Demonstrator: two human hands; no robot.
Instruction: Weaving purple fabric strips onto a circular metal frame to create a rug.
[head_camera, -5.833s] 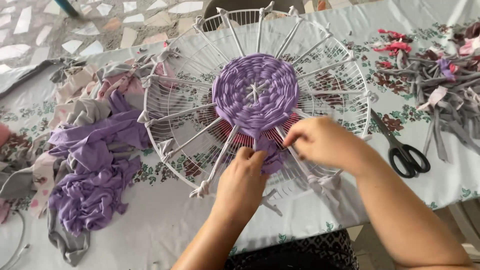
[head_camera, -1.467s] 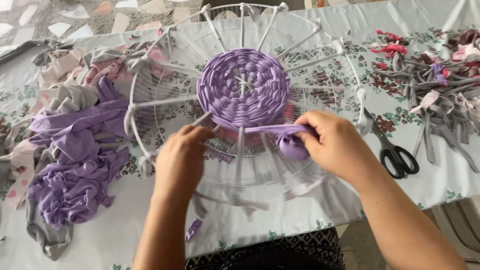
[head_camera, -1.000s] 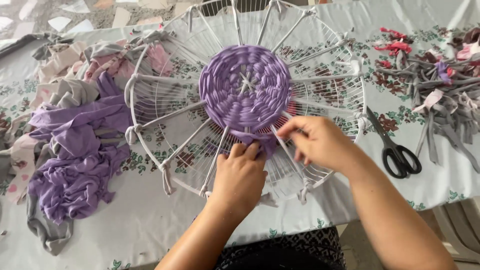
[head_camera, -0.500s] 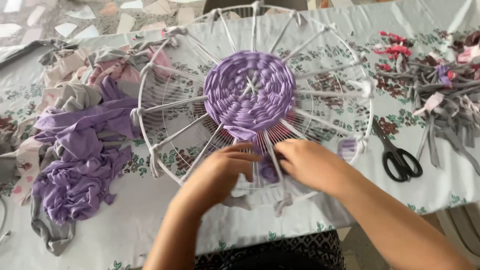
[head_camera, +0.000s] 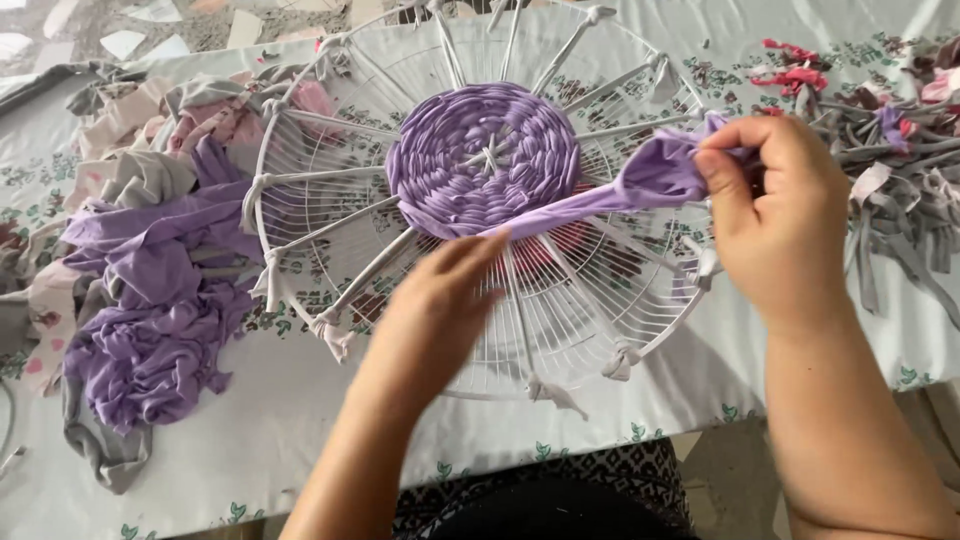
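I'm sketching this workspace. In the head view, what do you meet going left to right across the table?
Pile of purple fabric → left hand on the white wire frame → woven purple disc → purple strip → right hand pinching the strip → heap of grey strips.

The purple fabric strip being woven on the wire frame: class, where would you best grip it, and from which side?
Grip the purple fabric strip at its loose, bunched end, coming from the frame's right edge, as the right hand does. The strip runs taut from the woven purple disc out to that end, while the left hand rests near the disc's rim, probably steadying it.
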